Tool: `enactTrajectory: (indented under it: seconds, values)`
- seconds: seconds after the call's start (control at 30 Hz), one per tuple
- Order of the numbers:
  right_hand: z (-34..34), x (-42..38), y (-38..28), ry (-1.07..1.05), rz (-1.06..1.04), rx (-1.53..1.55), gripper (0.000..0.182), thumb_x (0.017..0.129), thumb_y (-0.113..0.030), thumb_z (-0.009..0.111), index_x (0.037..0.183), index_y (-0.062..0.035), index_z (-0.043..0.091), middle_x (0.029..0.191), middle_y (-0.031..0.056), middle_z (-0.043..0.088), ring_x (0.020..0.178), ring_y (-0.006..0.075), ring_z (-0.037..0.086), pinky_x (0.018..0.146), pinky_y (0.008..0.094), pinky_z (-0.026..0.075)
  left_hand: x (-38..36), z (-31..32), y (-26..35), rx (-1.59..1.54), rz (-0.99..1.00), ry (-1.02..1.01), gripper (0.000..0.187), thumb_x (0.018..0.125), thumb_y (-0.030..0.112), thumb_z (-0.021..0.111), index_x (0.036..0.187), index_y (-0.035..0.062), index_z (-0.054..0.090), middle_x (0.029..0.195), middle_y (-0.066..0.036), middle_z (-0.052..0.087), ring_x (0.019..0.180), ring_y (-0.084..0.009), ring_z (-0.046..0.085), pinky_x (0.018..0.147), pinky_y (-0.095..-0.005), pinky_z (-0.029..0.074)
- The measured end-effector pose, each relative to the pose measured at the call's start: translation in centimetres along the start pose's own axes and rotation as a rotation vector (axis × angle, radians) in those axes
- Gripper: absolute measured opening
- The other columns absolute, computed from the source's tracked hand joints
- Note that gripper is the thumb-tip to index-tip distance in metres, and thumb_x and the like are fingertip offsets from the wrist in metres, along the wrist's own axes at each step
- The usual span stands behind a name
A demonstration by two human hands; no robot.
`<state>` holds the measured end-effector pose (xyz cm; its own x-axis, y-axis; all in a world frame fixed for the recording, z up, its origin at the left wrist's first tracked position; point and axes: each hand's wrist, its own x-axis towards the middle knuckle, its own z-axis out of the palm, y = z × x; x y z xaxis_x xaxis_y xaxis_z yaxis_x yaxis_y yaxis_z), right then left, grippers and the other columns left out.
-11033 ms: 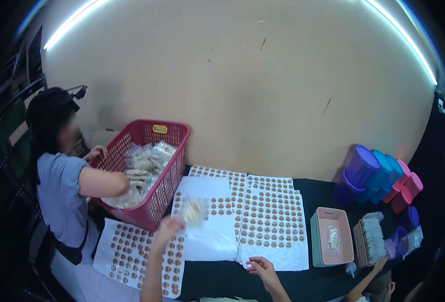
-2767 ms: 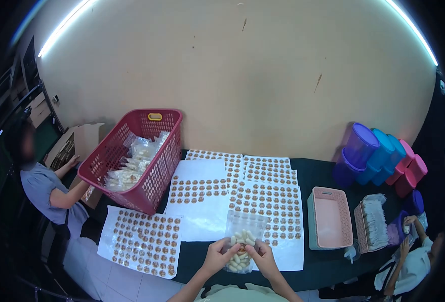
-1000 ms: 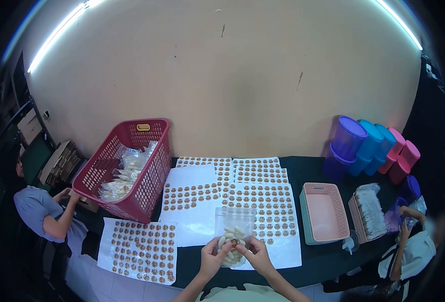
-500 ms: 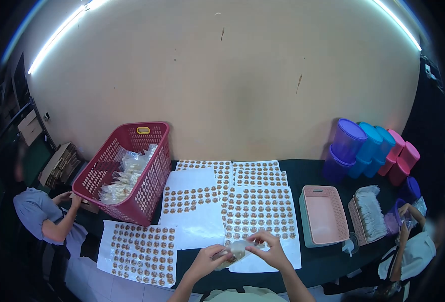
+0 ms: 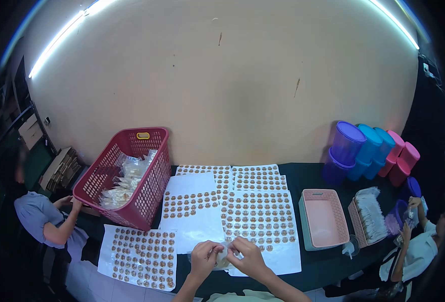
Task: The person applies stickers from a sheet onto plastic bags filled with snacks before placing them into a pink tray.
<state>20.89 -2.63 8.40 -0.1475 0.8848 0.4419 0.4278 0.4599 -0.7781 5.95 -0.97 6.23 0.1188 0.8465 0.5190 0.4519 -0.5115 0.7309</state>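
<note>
My left hand and my right hand are close together above the table's near edge. Both pinch the top of a small clear plastic pouch with pale contents, mostly covered by my fingers. Beneath and beyond them lie white sticker sheets with rows of round brown stickers, some rows peeled away. Another sticker sheet is to the left of my left hand.
At left stands a maroon laundry basket of filled pouches, a person beside it. Rightward are a pink basket, a basket of flat plastic packets, a small pump bottle, stacked coloured canisters and another person.
My hands have drawn closer together, and the pouch, earlier tilted between them, now hangs lower with its top pinched. The person at right has shifted their hands slightly.
</note>
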Motion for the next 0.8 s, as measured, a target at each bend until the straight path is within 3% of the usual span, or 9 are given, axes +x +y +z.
enactTrajectory:
  seconds: [0.1, 0.13, 0.2, 0.37, 0.5, 0.63, 0.67, 0.8]
  values:
    - [0.6, 0.6, -0.9, 0.002, 0.014, -0.043, 0.008, 0.068, -0.008, 0.056, 0.070, -0.0001, 0.054, 0.061, 0.0089, 0.050, 0.051, 0.0202, 0.050, 0.048, 0.0294, 0.040, -0.2, 0.0, 0.0, 0.080, 0.077, 0.100, 0.011, 0.075, 0.012, 0.061, 0.067, 0.0044, 0.058, 0.057, -0.006, 0.054, 0.052, -0.0225, 0.051, 0.056, -0.0309, 0.038]
    - [0.7, 0.8, -1.2, 0.005, 0.009, -0.061, 0.009, 0.069, -0.009, 0.056, 0.070, -0.0002, 0.054, 0.061, 0.0089, 0.050, 0.051, 0.0206, 0.050, 0.048, 0.0296, 0.040, -0.3, 0.4, -0.1, 0.053, 0.075, 0.169, 0.022, 0.078, 0.015, 0.059, 0.060, 0.0017, 0.054, 0.052, -0.007, 0.047, 0.048, -0.0196, 0.044, 0.047, -0.0305, 0.032]
    - [1.0, 0.9, -1.5, -0.008, 0.033, -0.067, 0.010, 0.070, -0.012, 0.055, 0.068, -0.0020, 0.053, 0.061, 0.0098, 0.049, 0.052, 0.0251, 0.052, 0.047, 0.0343, 0.041, -0.3, 0.1, -0.5, 0.107, 0.095, 0.186, 0.021, 0.076, 0.013, 0.060, 0.059, 0.0027, 0.053, 0.051, -0.006, 0.046, 0.047, -0.0210, 0.044, 0.049, -0.0311, 0.034]
    - [1.4, -0.1, -0.5, -0.111, 0.035, -0.040, 0.010, 0.070, -0.012, 0.054, 0.071, -0.0017, 0.054, 0.063, 0.0097, 0.052, 0.054, 0.0260, 0.053, 0.050, 0.0332, 0.042, 0.1, -0.7, -1.2, 0.219, 0.157, 0.257, 0.022, 0.073, 0.009, 0.061, 0.055, 0.0037, 0.051, 0.047, -0.006, 0.043, 0.044, -0.0223, 0.043, 0.049, -0.0326, 0.034]
    - [1.6, -1.5, -0.4, -0.189, 0.059, 0.096, 0.010, 0.072, -0.010, 0.054, 0.074, -0.0004, 0.054, 0.066, 0.0102, 0.054, 0.054, 0.0273, 0.052, 0.052, 0.0328, 0.043, 0.7, -1.9, -1.0, 0.244, 0.068, 0.284, 0.021, 0.073, 0.009, 0.061, 0.055, 0.0039, 0.052, 0.048, -0.006, 0.046, 0.043, -0.0220, 0.044, 0.048, -0.0322, 0.034]
    - [1.4, -2.2, 0.5, -0.228, 0.151, 0.199, 0.011, 0.073, -0.008, 0.053, 0.078, 0.0010, 0.054, 0.064, 0.0115, 0.053, 0.052, 0.0205, 0.051, 0.050, 0.0281, 0.041, 0.4, -1.9, -0.9, 0.189, 0.087, 0.226, 0.019, 0.074, 0.010, 0.062, 0.057, 0.0039, 0.055, 0.049, -0.005, 0.049, 0.043, -0.0202, 0.046, 0.049, -0.0306, 0.036]
    - [1.5, -2.4, 0.7, -0.234, 0.148, 0.196, 0.011, 0.073, -0.008, 0.053, 0.077, 0.0021, 0.055, 0.062, 0.0100, 0.052, 0.052, 0.0150, 0.050, 0.049, 0.0253, 0.040, 0.3, -1.9, -1.1, 0.191, 0.085, 0.204, 0.019, 0.074, 0.011, 0.062, 0.059, 0.0037, 0.056, 0.050, -0.005, 0.050, 0.044, -0.0195, 0.047, 0.049, -0.0299, 0.037]
    - [1.5, -3.0, 0.8, -0.246, 0.201, 0.222, 0.010, 0.072, -0.006, 0.054, 0.073, 0.0036, 0.054, 0.061, 0.0072, 0.052, 0.050, 0.0108, 0.047, 0.048, 0.0234, 0.039, -0.3, -1.9, -1.9, 0.178, 0.018, 0.192, 0.017, 0.076, 0.014, 0.061, 0.063, 0.0044, 0.059, 0.053, -0.004, 0.054, 0.046, -0.0187, 0.050, 0.051, -0.0282, 0.039]
